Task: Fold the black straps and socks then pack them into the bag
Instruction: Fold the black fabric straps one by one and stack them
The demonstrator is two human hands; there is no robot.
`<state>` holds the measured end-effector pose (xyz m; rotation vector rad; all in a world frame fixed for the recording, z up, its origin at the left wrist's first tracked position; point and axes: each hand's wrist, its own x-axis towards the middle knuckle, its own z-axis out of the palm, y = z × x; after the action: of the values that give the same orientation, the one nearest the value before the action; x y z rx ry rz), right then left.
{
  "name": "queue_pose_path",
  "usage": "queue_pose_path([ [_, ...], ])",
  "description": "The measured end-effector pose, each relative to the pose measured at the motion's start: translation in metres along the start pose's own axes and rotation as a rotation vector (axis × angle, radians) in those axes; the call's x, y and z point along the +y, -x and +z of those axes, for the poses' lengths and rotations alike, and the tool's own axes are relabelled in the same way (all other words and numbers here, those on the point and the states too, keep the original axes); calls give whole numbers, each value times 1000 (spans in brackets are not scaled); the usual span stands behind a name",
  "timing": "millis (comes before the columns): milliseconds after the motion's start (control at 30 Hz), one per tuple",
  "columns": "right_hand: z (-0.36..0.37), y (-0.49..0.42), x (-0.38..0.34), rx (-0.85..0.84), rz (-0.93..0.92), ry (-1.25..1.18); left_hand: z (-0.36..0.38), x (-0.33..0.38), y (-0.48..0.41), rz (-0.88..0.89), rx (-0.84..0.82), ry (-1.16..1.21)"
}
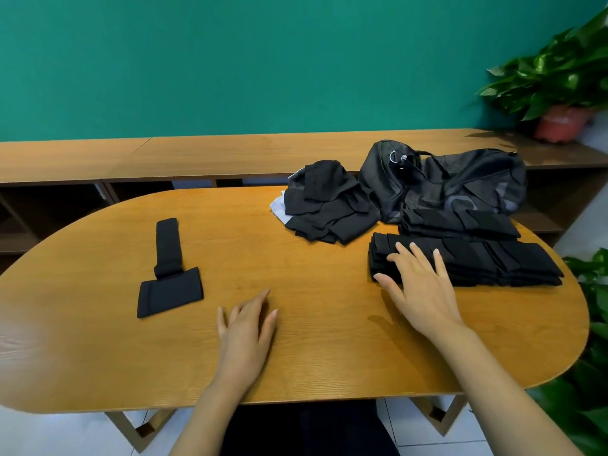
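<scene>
From my seat I see the near stack of straps [477, 261], flat bands of matte black fabric laid overlapping in a long row at the right side of the wooden table [312, 363]. The right hand [418, 284] rests on its left end with fingers spread and straight, gripping nothing. A second row of straps [460, 222] lies just behind, touching the black bag [460, 179], which slumps soft and slightly glossy at the far edge. It carries a pale ring mark and grey printed shapes that I cannot read. Left of the bag sits a rumpled heap of black socks [329, 209] over a bit of white cloth [279, 205]. A single strap [169, 274], half folded, lies well apart on the left. The left hand [245, 330] lies flat on the bare wood, fingers straight and close together. Beyond are a low wooden shelf [197, 159], a green wall [230, 60] and a potted plant [559, 90].
</scene>
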<state>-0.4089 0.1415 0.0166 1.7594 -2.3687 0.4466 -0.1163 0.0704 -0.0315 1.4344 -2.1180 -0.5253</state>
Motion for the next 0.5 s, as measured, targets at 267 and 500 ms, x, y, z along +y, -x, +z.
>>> queue_pose_path([
  [267,21,-6,-55,-52,-169,-30,-35,-43,-13,-85,138,-165],
  [500,41,-2,-117,-209,-292,-103,-55,-80,-13,-259,62,-280],
])
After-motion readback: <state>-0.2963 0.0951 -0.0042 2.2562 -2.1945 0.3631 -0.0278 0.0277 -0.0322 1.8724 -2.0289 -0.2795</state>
